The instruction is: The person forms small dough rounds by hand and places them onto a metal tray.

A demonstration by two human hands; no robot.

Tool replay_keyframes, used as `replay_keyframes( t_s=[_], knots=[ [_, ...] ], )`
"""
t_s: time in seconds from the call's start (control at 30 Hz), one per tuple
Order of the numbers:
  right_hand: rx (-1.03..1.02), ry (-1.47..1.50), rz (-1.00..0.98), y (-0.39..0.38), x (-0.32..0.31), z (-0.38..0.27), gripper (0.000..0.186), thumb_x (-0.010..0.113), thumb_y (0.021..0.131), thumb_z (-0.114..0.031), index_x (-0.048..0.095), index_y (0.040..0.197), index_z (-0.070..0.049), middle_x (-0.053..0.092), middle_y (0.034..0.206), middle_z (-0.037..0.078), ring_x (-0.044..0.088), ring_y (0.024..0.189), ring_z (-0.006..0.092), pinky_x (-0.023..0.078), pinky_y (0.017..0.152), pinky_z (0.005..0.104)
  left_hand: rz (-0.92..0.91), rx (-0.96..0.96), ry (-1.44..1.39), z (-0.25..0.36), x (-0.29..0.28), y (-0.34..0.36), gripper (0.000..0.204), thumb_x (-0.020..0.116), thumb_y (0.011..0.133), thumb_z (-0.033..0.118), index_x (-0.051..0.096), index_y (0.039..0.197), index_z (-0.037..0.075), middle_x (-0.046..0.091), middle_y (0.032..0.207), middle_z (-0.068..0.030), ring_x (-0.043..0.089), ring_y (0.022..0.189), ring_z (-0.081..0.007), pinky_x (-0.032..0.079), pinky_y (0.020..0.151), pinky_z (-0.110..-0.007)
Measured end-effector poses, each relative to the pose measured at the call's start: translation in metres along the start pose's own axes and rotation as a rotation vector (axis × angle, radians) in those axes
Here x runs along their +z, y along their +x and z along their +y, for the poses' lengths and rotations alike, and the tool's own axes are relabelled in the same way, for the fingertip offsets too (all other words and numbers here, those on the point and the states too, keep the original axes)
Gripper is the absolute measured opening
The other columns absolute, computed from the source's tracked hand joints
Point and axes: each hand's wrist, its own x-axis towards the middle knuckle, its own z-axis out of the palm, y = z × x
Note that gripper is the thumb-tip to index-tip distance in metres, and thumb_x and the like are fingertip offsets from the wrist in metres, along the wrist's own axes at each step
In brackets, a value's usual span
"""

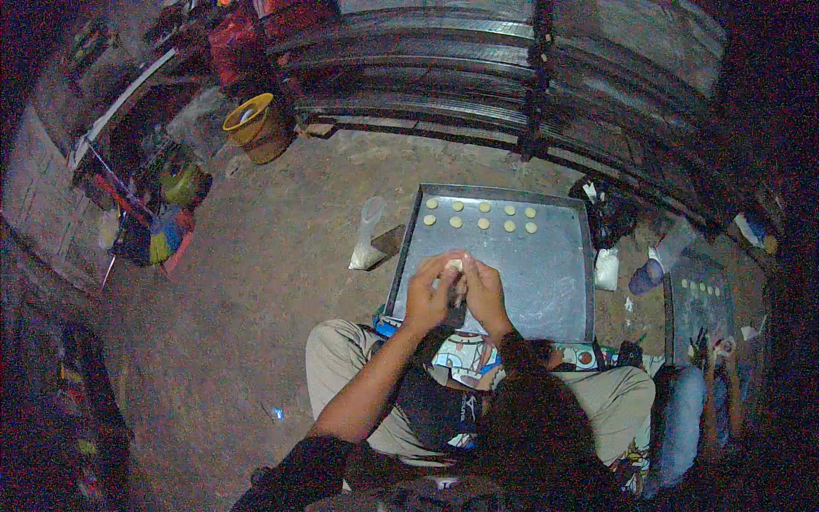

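Note:
A small pale piece of dough (455, 265) shows between my fingertips, over the near left part of a metal baking tray (546, 290). My left hand (426, 294) and my right hand (484, 296) are brought together, their fingers closed around the dough from both sides. Part of the piece is hidden by the fingers. On the far part of the tray, small flat dough rounds (456, 223) lie in two rows. The tray sits in front of my crossed legs, and its right half bears whitish smears.
Left of the tray lies a clear bag of white powder (365, 254). A yellow bucket (256, 128) stands farther back. Beside the tray's right edge are a black bag (610, 218) and a white packet (606, 270). At far right, another person's hands (723, 348) are near a second tray (695, 311).

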Motion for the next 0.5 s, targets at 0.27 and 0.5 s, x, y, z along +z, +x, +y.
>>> replay_keyframes(
  t_s=[0.27, 0.5],
  knots=[
    [0.315, 0.517, -0.260, 0.000, 0.005, 0.013, 0.033, 0.054, 0.102, -0.031, 0.060, 0.112, 0.000, 0.061, 0.095, 0.006, 0.054, 0.076, 0.0103, 0.044, 0.068, 0.0268, -0.099, -0.422, -0.600, -0.030, -0.012, -0.002, 0.039, 0.044, 0.105, 0.033, 0.065, 0.119, 0.003, 0.066, 0.102, -0.0038, 0.058, 0.081, -0.0082, 0.048, 0.071, -0.023],
    [0.335, 0.732, -0.232, -0.004, 0.003, -0.004, 0.033, 0.054, 0.101, -0.033, 0.061, 0.110, -0.002, 0.058, 0.088, 0.001, 0.051, 0.073, 0.0109, 0.042, 0.066, 0.0262, -0.074, -0.290, -0.438, -0.010, 0.003, 0.000, 0.045, 0.041, 0.106, 0.037, 0.061, 0.126, 0.002, 0.066, 0.109, -0.0024, 0.057, 0.084, -0.0067, 0.047, 0.072, -0.022]
  ],
)
